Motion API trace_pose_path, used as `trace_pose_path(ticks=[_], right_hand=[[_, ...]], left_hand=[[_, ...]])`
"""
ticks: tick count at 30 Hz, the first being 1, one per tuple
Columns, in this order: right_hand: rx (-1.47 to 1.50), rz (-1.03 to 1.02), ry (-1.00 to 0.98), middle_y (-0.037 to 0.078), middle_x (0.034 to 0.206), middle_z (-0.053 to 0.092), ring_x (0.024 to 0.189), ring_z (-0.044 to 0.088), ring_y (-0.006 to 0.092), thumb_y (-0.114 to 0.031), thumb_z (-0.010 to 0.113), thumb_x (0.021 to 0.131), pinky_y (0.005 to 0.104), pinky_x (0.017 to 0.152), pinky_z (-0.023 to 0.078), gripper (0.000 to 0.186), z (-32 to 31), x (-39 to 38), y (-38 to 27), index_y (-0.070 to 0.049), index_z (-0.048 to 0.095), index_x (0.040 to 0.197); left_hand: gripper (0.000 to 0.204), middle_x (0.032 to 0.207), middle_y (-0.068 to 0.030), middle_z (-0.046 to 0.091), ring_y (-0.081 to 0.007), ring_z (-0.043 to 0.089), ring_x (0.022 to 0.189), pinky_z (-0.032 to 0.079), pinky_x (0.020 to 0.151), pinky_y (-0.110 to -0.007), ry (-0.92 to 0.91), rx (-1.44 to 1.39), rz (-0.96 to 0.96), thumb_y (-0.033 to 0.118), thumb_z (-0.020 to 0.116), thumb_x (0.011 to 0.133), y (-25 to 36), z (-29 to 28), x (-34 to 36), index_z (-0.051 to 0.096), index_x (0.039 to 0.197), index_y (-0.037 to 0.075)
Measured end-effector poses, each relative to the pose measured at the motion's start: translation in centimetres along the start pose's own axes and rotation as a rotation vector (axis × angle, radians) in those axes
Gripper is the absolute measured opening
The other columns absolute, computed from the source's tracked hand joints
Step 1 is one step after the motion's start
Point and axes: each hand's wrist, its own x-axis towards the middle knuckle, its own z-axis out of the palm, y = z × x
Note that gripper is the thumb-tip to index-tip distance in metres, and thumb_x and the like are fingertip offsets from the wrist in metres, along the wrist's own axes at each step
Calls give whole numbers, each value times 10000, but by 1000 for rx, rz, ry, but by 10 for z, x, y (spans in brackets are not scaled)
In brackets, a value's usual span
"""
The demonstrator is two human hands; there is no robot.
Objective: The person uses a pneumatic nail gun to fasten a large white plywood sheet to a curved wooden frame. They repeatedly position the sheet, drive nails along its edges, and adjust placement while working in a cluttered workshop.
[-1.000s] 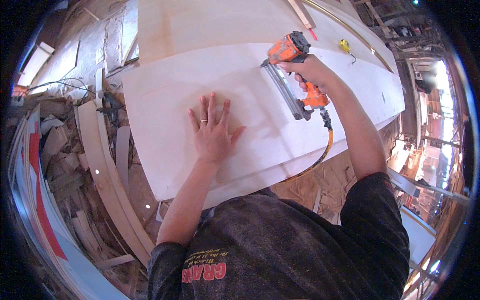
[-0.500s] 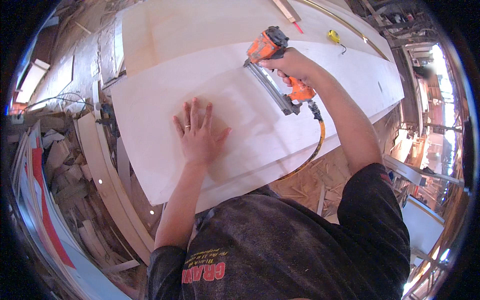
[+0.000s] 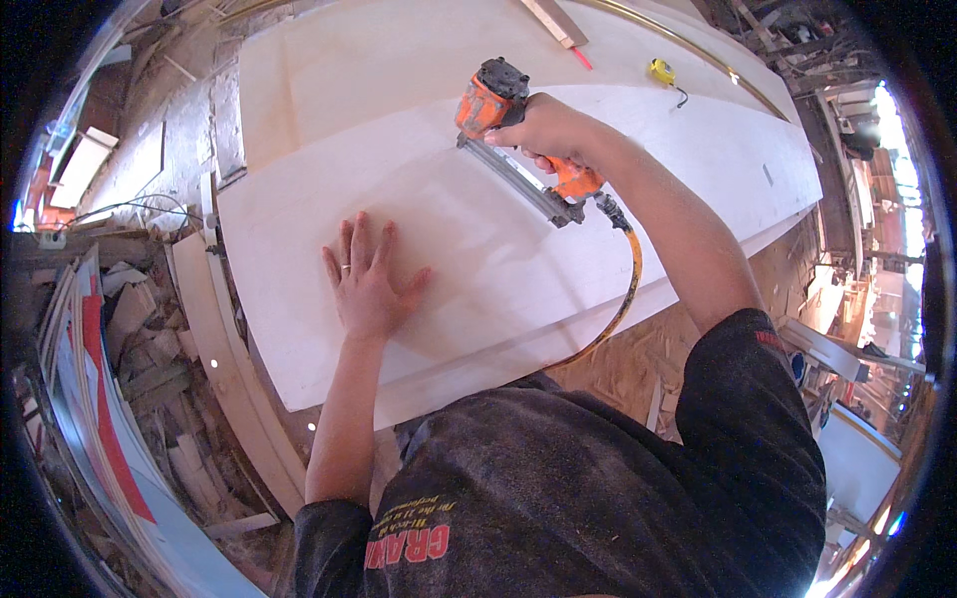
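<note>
My left hand (image 3: 371, 282) lies flat on a large pale board (image 3: 478, 299), its fingers spread and a ring on one of them. Ahead and to the right, my right hand (image 3: 558, 135) is wrapped round the grip of an orange and black air nailer (image 3: 495, 97). The nailer's long grey magazine (image 3: 523, 181) slants over the board, and its nose points down at the surface; whether it touches cannot be made out. From the handle's end a yellow air hose (image 3: 635, 274) curves down past the board's near edge.
A yellow tape measure (image 3: 662, 71) and a wooden strip (image 3: 554, 22) with a red tip lie toward the far side. A long metal-like strip (image 3: 688, 48) runs along the far edge. Wood offcuts (image 3: 150, 339) and long planks (image 3: 234, 359) fill the floor at left.
My right hand has carried the nailer a little to the left over the board. The left hand, still flat, appears slightly further left and lower; the whole view has shifted a little.
</note>
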Motion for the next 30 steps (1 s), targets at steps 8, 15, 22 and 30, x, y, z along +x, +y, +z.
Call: trace_pose_path(ticks=[8,15,22,30], right_hand=[[132,45,210,-31,636,494,448,444,83,-401,817,865,277,437,380,345,-83,3,55,-94,706,975],[71,196,216,-37,599,498,426,445,78,-396,802,878,270,430,371,344,-127,-23,92,-90,713,1008],[141,112,65,-36,576,489,424,454,82,-441,819,858,266,437,370,420,-93,-10,91,-70,659,973],[107,109,20,-40,585,472,448,459,89,-458,813,862,279,449,381,435,-92,-7,80,-70,641,957]], left_hand=[[836,1696,-85,304,-301,215,1590,120,1268,-618,67,-43,11,626,768,807,2,-4,2,541,1519,253],[836,1687,-67,327,-278,235,1585,123,1270,-606,58,-80,-3,588,803,787,7,-10,6,551,1511,254],[839,1686,-70,332,-283,244,1582,135,1265,-607,80,-63,15,585,813,783,7,-11,5,558,1506,243],[836,1686,-77,331,-295,248,1579,144,1261,-609,81,-61,15,597,802,791,8,-13,6,560,1504,231]])
